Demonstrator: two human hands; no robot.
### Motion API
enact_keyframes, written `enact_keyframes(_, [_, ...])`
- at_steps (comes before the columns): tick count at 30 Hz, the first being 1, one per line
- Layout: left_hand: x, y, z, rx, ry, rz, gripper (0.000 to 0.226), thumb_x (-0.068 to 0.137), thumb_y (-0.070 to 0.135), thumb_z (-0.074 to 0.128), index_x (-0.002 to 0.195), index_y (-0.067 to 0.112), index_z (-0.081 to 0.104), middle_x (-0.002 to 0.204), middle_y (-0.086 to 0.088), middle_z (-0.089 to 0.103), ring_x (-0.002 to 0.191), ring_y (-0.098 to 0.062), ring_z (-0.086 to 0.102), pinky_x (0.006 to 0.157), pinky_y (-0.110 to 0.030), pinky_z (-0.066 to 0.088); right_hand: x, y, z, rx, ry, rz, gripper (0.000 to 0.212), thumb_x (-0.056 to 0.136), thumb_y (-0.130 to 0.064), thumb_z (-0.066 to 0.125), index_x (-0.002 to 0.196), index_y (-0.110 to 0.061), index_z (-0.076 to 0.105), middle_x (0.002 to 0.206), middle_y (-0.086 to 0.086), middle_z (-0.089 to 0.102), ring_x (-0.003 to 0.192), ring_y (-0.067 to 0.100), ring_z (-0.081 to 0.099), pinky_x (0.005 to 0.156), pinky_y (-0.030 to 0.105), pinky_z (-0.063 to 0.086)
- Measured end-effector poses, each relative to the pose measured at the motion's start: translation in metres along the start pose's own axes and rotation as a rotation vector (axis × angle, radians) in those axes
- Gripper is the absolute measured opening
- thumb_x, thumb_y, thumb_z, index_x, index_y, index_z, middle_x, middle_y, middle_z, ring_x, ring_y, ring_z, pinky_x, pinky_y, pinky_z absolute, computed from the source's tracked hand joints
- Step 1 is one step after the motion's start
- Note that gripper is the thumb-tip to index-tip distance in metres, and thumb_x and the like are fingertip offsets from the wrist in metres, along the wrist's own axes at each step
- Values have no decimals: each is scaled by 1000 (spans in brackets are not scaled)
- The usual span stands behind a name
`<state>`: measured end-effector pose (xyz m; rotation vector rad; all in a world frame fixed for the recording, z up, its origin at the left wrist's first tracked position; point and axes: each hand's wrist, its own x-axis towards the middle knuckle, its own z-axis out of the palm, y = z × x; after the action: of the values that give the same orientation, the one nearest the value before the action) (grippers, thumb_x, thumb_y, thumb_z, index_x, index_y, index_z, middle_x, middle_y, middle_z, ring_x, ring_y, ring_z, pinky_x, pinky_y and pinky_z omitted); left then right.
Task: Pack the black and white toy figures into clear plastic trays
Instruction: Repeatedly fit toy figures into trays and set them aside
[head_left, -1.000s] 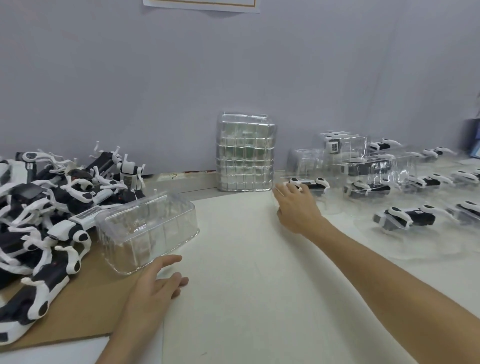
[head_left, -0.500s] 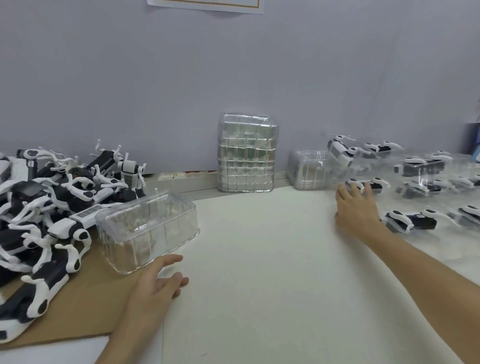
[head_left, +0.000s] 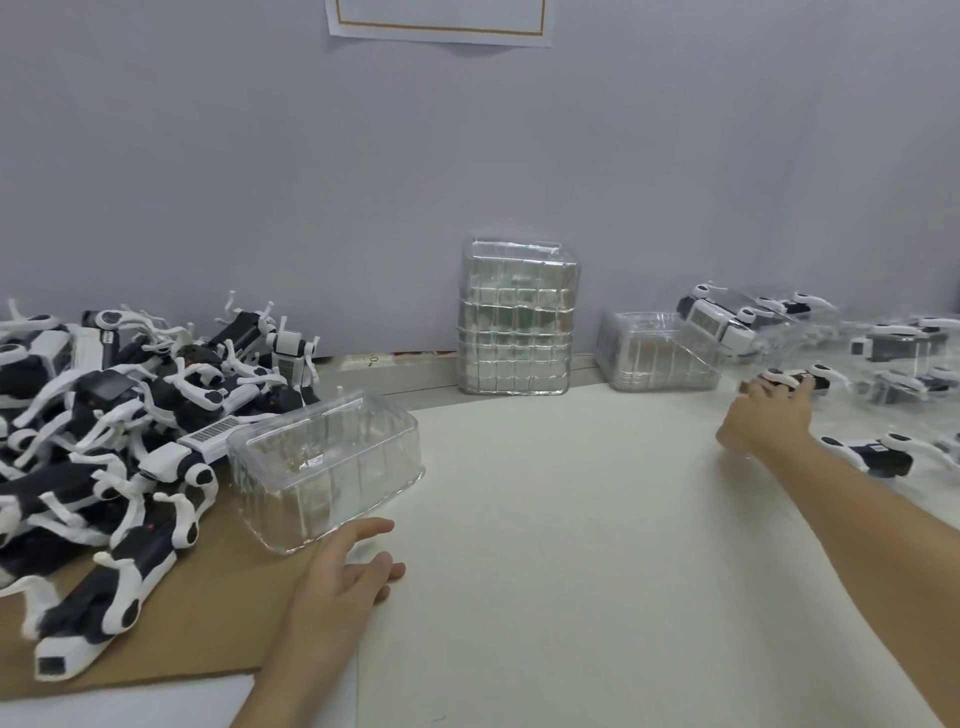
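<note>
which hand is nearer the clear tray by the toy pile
Left. The left hand lies just in front of the clear tray; the right hand is far right, at a packed figure.

Black-and-white toy figures (head_left: 171, 457) heaped left — a clear tray (head_left: 324, 467) just beside them.

My right hand (head_left: 763, 423) has slid from the middle of the table (head_left: 571, 519) toward its right edge. The packed tray (head_left: 795, 378) under it came along.

A plain pale grey wall (head_left: 208, 156) closed off the rear and was evenly lit. A white paper sheet (head_left: 439, 21) with a thin brown border was fixed high on it. The table (head_left: 571, 545) was white; a brown cardboard sheet (head_left: 208, 623) lay on its left part.
</note>
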<state>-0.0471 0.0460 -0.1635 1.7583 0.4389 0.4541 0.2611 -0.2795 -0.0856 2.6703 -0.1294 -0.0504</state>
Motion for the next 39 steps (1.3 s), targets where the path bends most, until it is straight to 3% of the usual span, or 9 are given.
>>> enact_keyframes(3, [0,-1,1,12,-9,10,27,96,3,56,104,26,68,113,-3,65,87,-8,73,78,-27,51,-3,-1,3,223,234,-15,36,89,-17,50,122,-11,62,129,11,58,122,30,51,112,49,29])
enact_keyframes(7, [-2,0,1,11,-22,-5,26,97,7,56,104,29,68,101,-5,71,83,-4,71,69,-10,47,-3,-9,2,570,879,-105,41,71,9,57,112,5,58,109,25,57,102,42,54,87,51,40])
enact_keyframes(10, [-3,3,0,2,-17,-15,25,97,7,56,104,29,67,91,-8,74,83,-3,70,65,-4,45,17,2,-8,594,770,-51,67,71,7,63,135,3,43,140,24,45,134,40,37,100,50,30])
enact_keyframes(13, [-3,6,0,16,-20,-12,25,97,3,55,104,24,67,100,-10,70,85,-4,71,66,-7,47,33,20,-16,438,553,-5,63,75,-2,71,133,-2,45,131,20,55,128,37,46,105,48,32])
enact_keyframes(21, [-1,4,2,33,-22,13,27,97,4,56,101,28,68,96,-9,73,81,0,69,64,-6,46,-10,-22,-38,588,1077,-486,18,74,2,79,90,-3,72,84,18,68,69,40,66,70,43,47])
enact_keyframes(24, [-2,4,2,39,-21,15,26,97,4,56,100,27,69,98,-8,71,81,-1,70,64,-5,46,-48,-66,-35,618,999,-616,10,83,-10,76,93,-10,73,88,10,65,68,35,65,55,37,50])
enact_keyframes(31, [-2,4,2,60,-28,35,25,97,1,55,100,21,70,108,-9,67,84,-1,70,65,-6,47,-66,-112,-35,582,476,-473,27,99,-21,51,121,-7,57,122,13,57,111,34,57,81,38,48])
enact_keyframes(36, [-3,5,4,48,-24,31,26,97,2,56,98,24,71,107,-11,67,83,-1,70,72,-15,50,-73,-102,-21,403,657,-660,49,92,-21,50,141,-17,45,154,7,35,141,26,32,112,42,30])
enact_keyframes(39, [-4,5,3,42,-21,19,28,97,4,56,96,27,71,103,-12,69,85,-2,70,77,-25,47,-61,-96,-3,244,503,-645,43,97,-30,43,139,-19,49,162,3,22,147,24,22,113,44,29])
